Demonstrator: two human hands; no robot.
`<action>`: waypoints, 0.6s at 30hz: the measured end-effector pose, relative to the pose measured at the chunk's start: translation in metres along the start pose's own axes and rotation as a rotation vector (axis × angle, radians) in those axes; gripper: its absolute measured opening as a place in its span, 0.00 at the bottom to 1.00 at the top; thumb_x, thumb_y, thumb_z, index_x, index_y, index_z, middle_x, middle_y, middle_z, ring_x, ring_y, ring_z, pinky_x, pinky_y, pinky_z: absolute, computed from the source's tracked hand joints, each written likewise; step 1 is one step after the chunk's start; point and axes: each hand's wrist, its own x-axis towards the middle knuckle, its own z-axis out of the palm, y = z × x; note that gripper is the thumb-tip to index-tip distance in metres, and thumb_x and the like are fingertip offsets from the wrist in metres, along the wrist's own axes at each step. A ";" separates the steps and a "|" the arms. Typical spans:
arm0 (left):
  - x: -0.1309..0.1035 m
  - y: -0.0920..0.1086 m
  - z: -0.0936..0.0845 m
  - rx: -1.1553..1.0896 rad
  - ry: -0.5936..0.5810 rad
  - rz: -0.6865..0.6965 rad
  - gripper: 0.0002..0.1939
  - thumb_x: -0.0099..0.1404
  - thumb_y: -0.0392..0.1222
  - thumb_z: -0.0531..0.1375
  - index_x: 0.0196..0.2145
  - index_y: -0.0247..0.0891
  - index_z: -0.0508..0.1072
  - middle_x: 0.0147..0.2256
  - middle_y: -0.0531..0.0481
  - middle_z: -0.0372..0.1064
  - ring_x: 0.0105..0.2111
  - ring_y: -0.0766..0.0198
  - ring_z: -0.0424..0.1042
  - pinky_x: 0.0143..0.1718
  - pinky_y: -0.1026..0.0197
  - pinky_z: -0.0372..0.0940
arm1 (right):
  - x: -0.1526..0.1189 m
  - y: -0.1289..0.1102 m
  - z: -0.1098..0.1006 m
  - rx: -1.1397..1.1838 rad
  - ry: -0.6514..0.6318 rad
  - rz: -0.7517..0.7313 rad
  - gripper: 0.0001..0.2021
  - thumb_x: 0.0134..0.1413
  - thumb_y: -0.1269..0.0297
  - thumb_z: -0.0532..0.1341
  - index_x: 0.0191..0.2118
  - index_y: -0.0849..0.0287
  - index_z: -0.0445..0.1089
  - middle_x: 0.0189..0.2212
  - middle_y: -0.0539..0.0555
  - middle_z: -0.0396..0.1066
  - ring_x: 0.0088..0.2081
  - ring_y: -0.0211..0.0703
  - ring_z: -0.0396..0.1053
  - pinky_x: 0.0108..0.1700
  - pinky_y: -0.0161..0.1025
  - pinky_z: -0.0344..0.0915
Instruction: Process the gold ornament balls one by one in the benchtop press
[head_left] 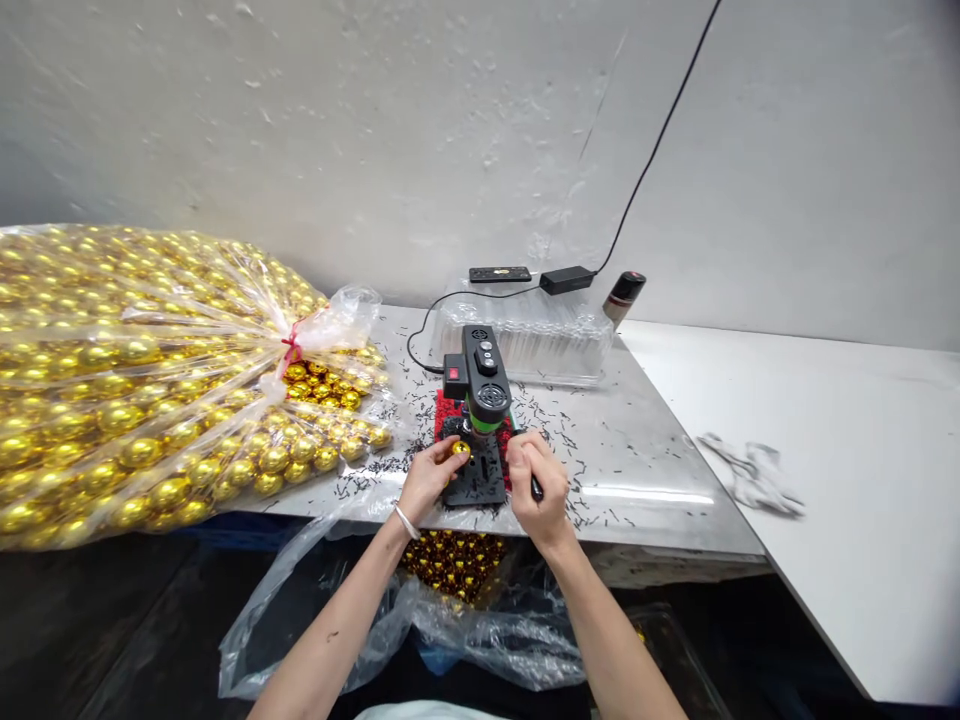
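Between the thumb and fingers of my left hand [431, 477] is a small shiny gold ball [460, 450], with a dark spot on its top. It is held close to the head of a black bench machine [487, 375], over the machine's black base plate [480, 485]. To the right of the machine, my right hand [538, 485] is wrapped round a black lever handle [536, 488]. A red mat [448, 405] with black bits on it lies under the machine.
A big clear bag of gold balls [150, 400] fills the left side. Behind the machine are a clear plastic box [555, 350], a power adapter [567, 280] and a spray can [624, 295]. Gloves [754, 475] lie right. An open bag of gold balls [454, 565] hangs below the edge.
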 end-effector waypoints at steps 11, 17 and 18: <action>-0.008 0.005 0.011 0.908 -0.014 0.388 0.20 0.61 0.44 0.62 0.50 0.35 0.74 0.51 0.41 0.72 0.50 0.53 0.70 0.52 0.57 0.62 | -0.002 0.002 0.001 0.000 0.014 -0.036 0.12 0.58 0.77 0.50 0.26 0.57 0.58 0.23 0.50 0.60 0.29 0.38 0.61 0.29 0.36 0.58; -0.006 0.004 0.018 0.951 -0.006 0.322 0.20 0.63 0.49 0.59 0.50 0.39 0.74 0.51 0.45 0.72 0.47 0.55 0.73 0.47 0.60 0.65 | -0.014 0.011 0.004 -0.018 0.008 -0.050 0.10 0.58 0.76 0.50 0.28 0.57 0.59 0.24 0.51 0.61 0.30 0.39 0.62 0.29 0.37 0.59; -0.007 0.005 0.017 0.947 -0.007 0.325 0.19 0.63 0.49 0.59 0.50 0.39 0.74 0.50 0.46 0.72 0.46 0.55 0.73 0.46 0.60 0.65 | -0.018 0.015 0.006 -0.014 0.005 -0.057 0.10 0.58 0.76 0.49 0.28 0.57 0.59 0.24 0.52 0.61 0.30 0.39 0.62 0.29 0.37 0.59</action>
